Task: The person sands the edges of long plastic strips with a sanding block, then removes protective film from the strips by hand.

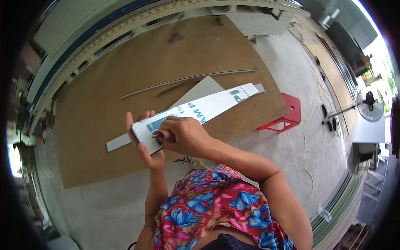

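A long white panel with blue lettering (200,107) slants across the brown board. My left hand (146,146) is wrapped round its near left end, thumb on one side and fingers on the other. Over that same end, my right hand (177,135) pinches a small dark object (157,134) against the panel's surface; what it is cannot be made out. Beneath the panel lie a grey-white sheet (204,86) and a narrow pale strip (118,143), whose left end sticks out beside my left hand.
The large brown board (96,104) bears a long thin strip (187,78) behind the panel. At its right corner stands a red stool (291,109). A fan (370,104) is farther right. A long machine (137,23) runs along the far side.
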Tool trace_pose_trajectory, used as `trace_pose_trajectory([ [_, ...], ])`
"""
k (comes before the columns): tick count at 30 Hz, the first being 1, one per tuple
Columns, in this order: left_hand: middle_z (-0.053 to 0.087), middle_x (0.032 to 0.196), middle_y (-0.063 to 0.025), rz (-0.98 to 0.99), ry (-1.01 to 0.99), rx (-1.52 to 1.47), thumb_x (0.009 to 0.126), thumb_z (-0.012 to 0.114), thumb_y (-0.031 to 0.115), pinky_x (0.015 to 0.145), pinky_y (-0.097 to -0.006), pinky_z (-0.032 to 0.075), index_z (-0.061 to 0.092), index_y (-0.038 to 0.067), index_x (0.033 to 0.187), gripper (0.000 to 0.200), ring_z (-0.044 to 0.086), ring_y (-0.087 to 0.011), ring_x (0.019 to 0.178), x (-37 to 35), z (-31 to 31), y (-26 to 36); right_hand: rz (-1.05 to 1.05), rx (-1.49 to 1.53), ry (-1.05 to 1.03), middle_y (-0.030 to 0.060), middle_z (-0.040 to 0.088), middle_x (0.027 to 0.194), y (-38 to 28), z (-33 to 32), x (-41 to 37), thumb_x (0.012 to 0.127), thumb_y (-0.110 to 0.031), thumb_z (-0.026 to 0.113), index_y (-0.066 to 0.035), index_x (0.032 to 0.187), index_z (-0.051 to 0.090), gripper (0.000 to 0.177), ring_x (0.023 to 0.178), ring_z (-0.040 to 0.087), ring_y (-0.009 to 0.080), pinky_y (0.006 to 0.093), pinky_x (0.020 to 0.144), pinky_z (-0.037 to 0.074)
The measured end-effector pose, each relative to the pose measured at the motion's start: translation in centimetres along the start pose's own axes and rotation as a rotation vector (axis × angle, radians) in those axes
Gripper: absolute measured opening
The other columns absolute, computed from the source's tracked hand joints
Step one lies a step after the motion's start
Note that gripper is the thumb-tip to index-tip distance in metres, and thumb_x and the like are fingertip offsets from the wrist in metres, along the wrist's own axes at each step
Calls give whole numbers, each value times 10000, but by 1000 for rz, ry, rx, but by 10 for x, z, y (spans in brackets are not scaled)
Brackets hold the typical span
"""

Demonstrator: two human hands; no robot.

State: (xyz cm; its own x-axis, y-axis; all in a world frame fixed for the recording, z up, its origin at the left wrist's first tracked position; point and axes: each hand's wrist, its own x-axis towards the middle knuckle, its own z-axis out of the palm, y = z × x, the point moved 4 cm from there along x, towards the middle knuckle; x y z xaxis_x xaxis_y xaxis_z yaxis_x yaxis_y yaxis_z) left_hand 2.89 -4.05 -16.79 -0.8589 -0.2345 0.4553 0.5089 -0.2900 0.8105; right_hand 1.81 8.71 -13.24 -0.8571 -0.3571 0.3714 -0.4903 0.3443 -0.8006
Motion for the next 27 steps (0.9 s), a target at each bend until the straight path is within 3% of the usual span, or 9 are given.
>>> trace_pose_trajectory([
  [4,490,1126,-188,-42,20,-51,742,429,280,1025,-478,320,256,-19,1409,751,460,-372,1159,4,-1,2,63,-57,104,128,597,701,35,-23,-8,727,-120,672,-31,818,628,135,671,606,329,396,596,480],
  [9,485,1124,-190,-61,17,-48,733,441,317,1019,-472,326,254,-40,1403,782,465,-367,1140,21,-20,22,440,-361,301,142,619,757,167,-86,-40,735,-149,634,-56,789,608,111,687,607,333,410,624,477],
  [11,492,1082,-194,-60,80,-43,707,448,330,997,-474,345,256,-62,1395,814,479,-362,1101,29,-41,43,579,-480,369,142,656,868,280,-118,-86,760,-133,599,-85,954,675,213,770,650,287,377,662,511],
  [12,489,1081,-190,-63,66,-35,708,448,339,998,-474,342,254,-63,1395,820,476,-360,1101,36,-53,57,590,-384,556,141,660,830,286,-141,-111,756,-122,609,-76,989,673,246,730,649,241,339,644,502],
  [16,473,1116,-182,-53,-8,-50,720,448,358,1028,-471,310,223,-77,1403,842,438,-355,1148,49,-72,87,753,-282,651,115,642,679,329,-178,-163,788,-140,632,-14,876,663,157,572,598,118,300,579,480],
  [20,469,1124,-186,-34,-48,-46,717,461,368,1027,-457,303,206,-81,1410,864,433,-352,1152,58,-62,95,503,157,481,87,617,634,245,-129,-94,805,-119,617,-16,835,650,112,556,570,116,277,558,466],
  [23,474,1110,-181,-40,-80,-15,713,467,368,1023,-450,308,215,-76,1409,863,438,-348,1147,65,-44,94,405,101,155,80,594,635,128,-76,-40,776,-44,608,-23,853,647,88,576,555,131,280,567,469],
  [25,477,1101,-178,-45,-90,13,711,466,366,1020,-450,313,223,-74,1407,859,442,-346,1144,67,-35,93,208,273,14,16,623,743,73,-52,-21,785,5,630,-29,893,641,114,651,521,34,212,587,435],
  [27,480,1092,-175,-45,-93,44,710,462,365,1016,-452,320,234,-72,1405,852,447,-345,1139,67,-28,92,112,287,-84,43,620,768,39,-42,-7,775,-3,645,-43,928,654,159,662,555,78,238,616,455],
])
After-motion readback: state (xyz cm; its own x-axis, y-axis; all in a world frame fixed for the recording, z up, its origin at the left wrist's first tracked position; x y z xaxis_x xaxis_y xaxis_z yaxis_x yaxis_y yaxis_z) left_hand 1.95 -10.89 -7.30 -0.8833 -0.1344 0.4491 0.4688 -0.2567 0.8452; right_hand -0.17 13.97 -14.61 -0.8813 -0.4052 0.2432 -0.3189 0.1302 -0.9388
